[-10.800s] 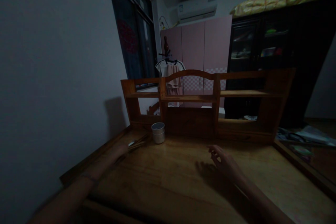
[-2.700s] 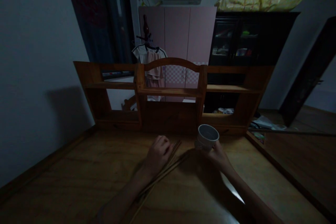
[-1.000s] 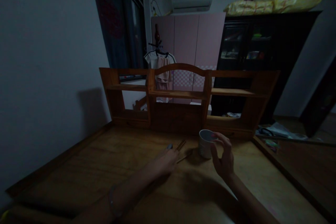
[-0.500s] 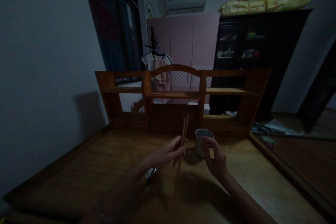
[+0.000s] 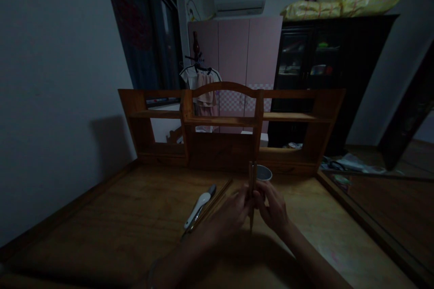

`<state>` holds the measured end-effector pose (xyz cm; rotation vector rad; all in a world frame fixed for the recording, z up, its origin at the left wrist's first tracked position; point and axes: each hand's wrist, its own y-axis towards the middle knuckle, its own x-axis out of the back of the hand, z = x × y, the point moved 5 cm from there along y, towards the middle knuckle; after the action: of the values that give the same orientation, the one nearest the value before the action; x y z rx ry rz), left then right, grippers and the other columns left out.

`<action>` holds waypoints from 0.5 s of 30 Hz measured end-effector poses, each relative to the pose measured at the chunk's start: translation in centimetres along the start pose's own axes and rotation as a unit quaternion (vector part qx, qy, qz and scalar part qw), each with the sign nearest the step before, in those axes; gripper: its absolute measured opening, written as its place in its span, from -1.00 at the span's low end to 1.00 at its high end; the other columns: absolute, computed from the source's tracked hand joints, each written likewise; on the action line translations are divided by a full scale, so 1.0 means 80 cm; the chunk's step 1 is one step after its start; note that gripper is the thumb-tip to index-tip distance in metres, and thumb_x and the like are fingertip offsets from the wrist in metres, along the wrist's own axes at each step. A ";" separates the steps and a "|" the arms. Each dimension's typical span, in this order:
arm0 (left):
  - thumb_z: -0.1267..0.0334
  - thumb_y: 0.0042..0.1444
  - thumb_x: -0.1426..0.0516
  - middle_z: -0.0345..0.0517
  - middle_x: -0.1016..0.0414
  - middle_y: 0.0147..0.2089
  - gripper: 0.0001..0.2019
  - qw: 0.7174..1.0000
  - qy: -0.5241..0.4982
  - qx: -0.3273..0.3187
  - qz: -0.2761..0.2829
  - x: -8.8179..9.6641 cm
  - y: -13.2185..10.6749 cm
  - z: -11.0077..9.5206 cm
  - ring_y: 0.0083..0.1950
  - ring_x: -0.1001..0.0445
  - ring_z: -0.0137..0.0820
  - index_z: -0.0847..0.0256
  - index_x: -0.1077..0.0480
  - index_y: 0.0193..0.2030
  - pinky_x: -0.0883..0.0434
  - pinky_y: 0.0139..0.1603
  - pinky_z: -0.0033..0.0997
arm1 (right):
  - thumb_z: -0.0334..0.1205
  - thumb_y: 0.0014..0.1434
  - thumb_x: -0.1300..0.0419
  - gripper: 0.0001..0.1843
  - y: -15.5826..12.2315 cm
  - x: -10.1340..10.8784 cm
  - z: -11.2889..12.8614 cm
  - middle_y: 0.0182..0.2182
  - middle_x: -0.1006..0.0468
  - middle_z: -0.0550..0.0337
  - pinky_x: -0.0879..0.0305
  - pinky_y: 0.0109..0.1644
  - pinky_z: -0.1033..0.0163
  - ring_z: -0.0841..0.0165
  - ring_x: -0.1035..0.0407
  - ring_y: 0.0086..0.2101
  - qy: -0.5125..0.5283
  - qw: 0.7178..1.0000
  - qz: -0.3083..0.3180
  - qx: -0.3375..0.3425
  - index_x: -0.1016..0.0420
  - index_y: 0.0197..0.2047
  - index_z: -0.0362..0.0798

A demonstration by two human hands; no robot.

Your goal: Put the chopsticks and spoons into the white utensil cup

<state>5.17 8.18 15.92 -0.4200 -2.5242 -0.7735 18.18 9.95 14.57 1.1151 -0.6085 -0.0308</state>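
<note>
A pair of wooden chopsticks (image 5: 251, 176) stands almost upright between my two hands, in front of the cup. My left hand (image 5: 237, 207) is closed around them from the left. From the right, my right hand (image 5: 272, 203) meets them with bent fingers pinching at their middle. Just behind my right hand is a light grey cup (image 5: 266, 172); only its rim and part of the inside show. Left of my left hand, a white spoon (image 5: 200, 205) lies among other utensils. More chopsticks (image 5: 224, 188) rest beside it, partly covered by my left forearm.
The wooden tabletop (image 5: 135, 212) is backed by a low wooden shelf unit (image 5: 222, 122). A wall (image 5: 61, 99) borders the left side, and a raised edge (image 5: 359, 216) runs along the right. Wardrobes and hanging clothes (image 5: 203, 86) stand farther back.
My left hand has carried the chopsticks rightward to my right hand, which now touches them. The spoon and the lying chopsticks have come into fuller view.
</note>
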 end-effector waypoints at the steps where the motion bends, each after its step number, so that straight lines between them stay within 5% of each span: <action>1: 0.19 0.31 0.08 -0.04 -0.45 -0.05 -0.80 1.000 0.001 -0.001 0.002 0.000 0.000 0.002 -0.09 -0.46 -0.34 0.13 -0.24 0.00 -0.40 -0.08 -0.38 | -0.31 0.30 0.00 -0.76 0.000 0.000 0.000 -0.21 -0.45 0.05 -0.34 -0.22 0.18 0.26 -0.40 -0.28 -0.004 1.000 0.002 -0.001 -0.29 0.02 0.00; 15: 0.28 0.26 0.03 -0.05 -0.48 -0.09 -0.79 0.998 0.031 -0.020 0.054 -0.009 -0.009 0.006 -0.12 -0.47 -0.34 0.19 -0.37 -0.05 -0.39 -0.05 -0.40 | -0.34 0.29 -0.01 -0.77 0.000 0.002 0.007 -0.25 -0.43 0.05 -0.29 -0.22 0.19 0.27 -0.38 -0.29 -0.021 0.999 -0.002 0.028 -0.29 0.01 -0.03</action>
<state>5.30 7.77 14.92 -0.5336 -2.4099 -0.7835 18.08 9.43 14.81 1.1717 -0.6469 -0.0409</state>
